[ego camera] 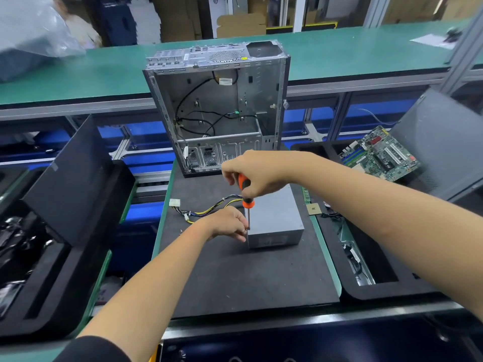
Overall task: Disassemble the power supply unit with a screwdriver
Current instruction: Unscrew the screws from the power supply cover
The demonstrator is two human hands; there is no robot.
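Observation:
A grey power supply unit lies on the black mat, its yellow and black cable bundle trailing left to a white connector. My right hand grips the orange and black handle of a screwdriver, held upright with its tip at the unit's near left top corner. My left hand sits at that corner, fingertips pinching the screwdriver shaft near the tip.
An empty open computer case stands behind the unit. A black bin on the right holds cables, with a green motherboard beyond it. Black trays and a dark panel stand on the left.

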